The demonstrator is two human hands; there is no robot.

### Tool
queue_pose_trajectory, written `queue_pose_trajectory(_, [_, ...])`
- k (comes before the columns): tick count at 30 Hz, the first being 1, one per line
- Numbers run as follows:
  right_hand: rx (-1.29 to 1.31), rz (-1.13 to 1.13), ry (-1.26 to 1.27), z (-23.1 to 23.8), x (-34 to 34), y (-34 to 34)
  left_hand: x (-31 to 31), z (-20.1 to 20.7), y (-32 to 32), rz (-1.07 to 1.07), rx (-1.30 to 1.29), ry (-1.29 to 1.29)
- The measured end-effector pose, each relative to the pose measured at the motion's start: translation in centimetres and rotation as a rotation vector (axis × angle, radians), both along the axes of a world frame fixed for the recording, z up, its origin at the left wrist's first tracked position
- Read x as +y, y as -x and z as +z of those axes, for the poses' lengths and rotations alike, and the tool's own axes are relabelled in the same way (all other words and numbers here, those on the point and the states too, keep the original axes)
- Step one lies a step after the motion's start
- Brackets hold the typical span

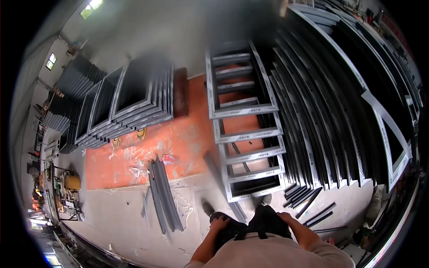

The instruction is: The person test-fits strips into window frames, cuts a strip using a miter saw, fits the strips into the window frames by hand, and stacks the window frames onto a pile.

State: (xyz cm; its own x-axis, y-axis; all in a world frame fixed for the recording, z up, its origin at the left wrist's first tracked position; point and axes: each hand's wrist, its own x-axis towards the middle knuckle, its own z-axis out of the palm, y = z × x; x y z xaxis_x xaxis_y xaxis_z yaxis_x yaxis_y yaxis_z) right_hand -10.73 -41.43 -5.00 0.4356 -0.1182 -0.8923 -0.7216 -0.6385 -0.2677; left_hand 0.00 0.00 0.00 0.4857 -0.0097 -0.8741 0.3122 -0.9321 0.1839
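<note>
My left hand point(219, 222) rests on my left thigh, over the dark trousers, with its fingers laid out and nothing in it. On the other thigh lies my right hand point(284, 217), also without anything in it; its fingertips are small in view. Just ahead of my feet stands a row of narrow grey rectangular frames point(243, 110), one behind another, with pale printed film on their faces. Neither hand touches them.
Many large dark frames point(308, 147) lean in rows on the right. More frames point(134, 108) stand stacked at the left, by an orange floor sheet point(129, 167). Long grey strips point(161, 196) lie on the floor, and short dark bars point(308, 203) near my right. A cluttered workbench point(51, 192) is far left.
</note>
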Motion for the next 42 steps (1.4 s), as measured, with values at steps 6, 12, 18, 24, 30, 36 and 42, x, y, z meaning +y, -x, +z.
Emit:
queue_pose_trajectory(6, [0.0,0.007,0.119,-1.8,5.6,2.9,10.0,-2.1,0.4,-0.015,-0.06,0.123])
queue_pose_trajectory(12, [-0.054,-0.25,0.434,1.1,18.4,-2.3,26.6,-1.4,1.8,0.4,-0.008,0.34])
queue_pose_trajectory(18, [-0.346,-0.124,0.107,5.6,29.4,-15.0,43.0,-6.1,4.8,0.337,-0.115,0.105])
queue_pose_trajectory(24, [-0.413,-0.28,-0.042,1.8,32.4,-21.9,41.3,-3.4,-5.9,1.0,-0.012,0.248])
queue_pose_trajectory(30, [-0.327,-0.122,0.1,-7.0,30.8,-26.2,35.5,-0.5,-19.1,0.725,-0.231,0.406])
queue_pose_trajectory(36, [-0.093,0.6,0.088,-10.6,28.1,-41.8,32.4,1.2,-36.5,0.506,-0.285,0.402])
queue_pose_trajectory(42, [-0.028,-0.028,-0.127,-5.9,26.9,-55.2,29.8,3.5,-60.7,0.188,-0.402,0.368])
